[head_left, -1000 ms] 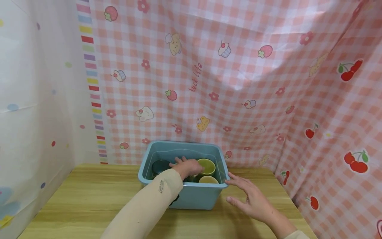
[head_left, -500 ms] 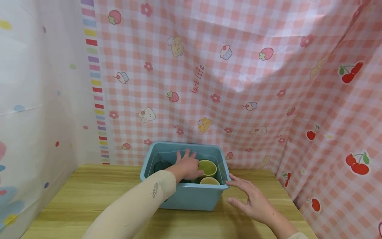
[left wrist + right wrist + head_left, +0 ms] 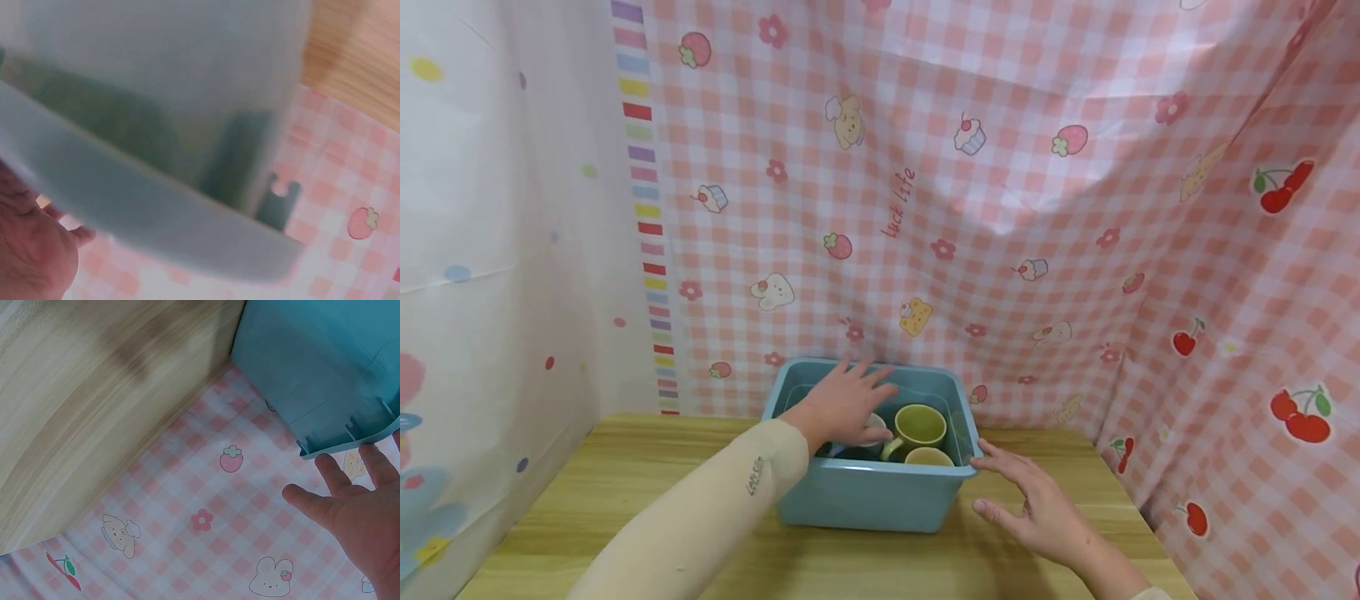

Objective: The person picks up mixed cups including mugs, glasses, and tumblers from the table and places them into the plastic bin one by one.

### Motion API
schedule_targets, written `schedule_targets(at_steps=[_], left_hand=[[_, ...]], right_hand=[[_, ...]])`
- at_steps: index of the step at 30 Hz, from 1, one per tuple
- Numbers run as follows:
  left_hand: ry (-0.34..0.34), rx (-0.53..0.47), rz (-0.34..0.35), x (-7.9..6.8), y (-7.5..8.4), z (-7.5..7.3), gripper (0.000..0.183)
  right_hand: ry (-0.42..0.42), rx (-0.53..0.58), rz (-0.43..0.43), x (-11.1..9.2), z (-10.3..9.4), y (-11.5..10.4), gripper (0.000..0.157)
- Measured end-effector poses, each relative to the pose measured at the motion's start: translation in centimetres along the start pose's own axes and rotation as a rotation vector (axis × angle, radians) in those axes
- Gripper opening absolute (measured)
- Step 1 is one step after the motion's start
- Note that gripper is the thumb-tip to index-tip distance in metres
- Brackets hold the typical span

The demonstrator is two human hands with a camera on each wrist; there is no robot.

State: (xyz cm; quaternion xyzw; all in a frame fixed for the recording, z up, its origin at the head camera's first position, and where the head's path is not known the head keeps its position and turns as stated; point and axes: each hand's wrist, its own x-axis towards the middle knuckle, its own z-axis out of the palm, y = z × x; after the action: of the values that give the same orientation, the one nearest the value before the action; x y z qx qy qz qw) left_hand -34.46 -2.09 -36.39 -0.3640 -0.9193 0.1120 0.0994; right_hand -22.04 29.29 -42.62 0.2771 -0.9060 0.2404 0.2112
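A light blue plastic bin stands on the table with several cups inside. My left hand hovers over the bin's left half, fingers spread and holding nothing. Its palm side also shows past the bin's rim in the left wrist view. Under it, partly hidden, is a cup with a pale inside. Right of that sit a green mug, its handle toward the front left, and a yellowish cup. My right hand has its fingertips at the bin's front right corner, thumb held apart; the right wrist view shows fingers right at the rim.
The wooden table extends to both sides and in front of the bin. Close behind the bin hangs a pink checked cloth. More of it hangs on the right, and a white spotted cloth on the left.
My left hand has risen from among the cups and drawn to the left, spreading its fingers. The green mug's handle and the pale-inside cup now show. My right hand stays at the corner.
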Motion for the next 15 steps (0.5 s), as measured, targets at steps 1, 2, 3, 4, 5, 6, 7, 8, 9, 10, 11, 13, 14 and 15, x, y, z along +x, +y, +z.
schedule_targets(at_steps=[1, 2, 3, 4, 5, 6, 7, 8, 9, 10, 11, 13, 14, 15], left_hand=[[0.005, -0.01, -0.004, -0.2, -0.2, 0.0, 0.074], [0.009, -0.016, -0.008, -0.3, -0.5, -0.1, 0.074], [0.012, -0.027, -0.012, -0.5, -0.7, -0.1, 0.074], [0.013, -0.038, -0.015, -0.7, -0.9, -0.2, 0.073], [0.015, -0.044, -0.018, -0.9, -1.1, -0.2, 0.073], [0.015, -0.056, -0.02, -1.0, -1.3, -0.2, 0.073], [0.015, -0.066, -0.023, -1.2, -1.5, -0.2, 0.073], [0.018, -0.071, -0.028, -1.4, -1.7, -0.2, 0.073], [0.018, -0.076, -0.033, -1.6, -1.8, -0.1, 0.073], [0.021, -0.081, -0.038, -1.8, -2.0, -0.1, 0.073], [0.02, -0.083, -0.044, -1.9, -2.2, -0.1, 0.073], [0.025, -0.088, -0.054, -2.2, -2.5, 0.0, 0.073], [0.027, -0.089, -0.06, -2.4, -2.6, 0.0, 0.073], [0.032, -0.093, -0.064, -2.5, -2.8, 0.1, 0.073]], right_hand=[[0.001, 0.001, -0.002, 0.0, 0.0, 0.0, 0.05], [0.002, 0.0, -0.001, 0.0, 0.0, -0.1, 0.05], [0.003, -0.001, -0.002, 0.0, 0.0, -0.1, 0.05], [0.003, 0.0, -0.001, 0.0, -0.1, -0.1, 0.05], [0.002, -0.001, 0.0, 0.0, -0.1, -0.1, 0.05], [0.002, 0.0, -0.001, 0.0, -0.1, -0.2, 0.05], [0.001, 0.001, -0.002, 0.0, -0.1, -0.2, 0.05], [0.0, 0.001, -0.001, 0.0, -0.1, -0.2, 0.05], [0.0, 0.001, -0.002, 0.0, -0.1, -0.2, 0.05], [0.0, 0.0, -0.004, 0.0, -0.1, -0.2, 0.05], [0.001, -0.001, -0.005, 0.0, -0.1, -0.2, 0.05], [0.004, -0.002, -0.009, 0.0, -0.1, -0.3, 0.05], [0.005, -0.004, -0.011, 0.0, -0.1, -0.3, 0.05], [0.005, -0.005, -0.013, 0.0, -0.1, -0.3, 0.05]])
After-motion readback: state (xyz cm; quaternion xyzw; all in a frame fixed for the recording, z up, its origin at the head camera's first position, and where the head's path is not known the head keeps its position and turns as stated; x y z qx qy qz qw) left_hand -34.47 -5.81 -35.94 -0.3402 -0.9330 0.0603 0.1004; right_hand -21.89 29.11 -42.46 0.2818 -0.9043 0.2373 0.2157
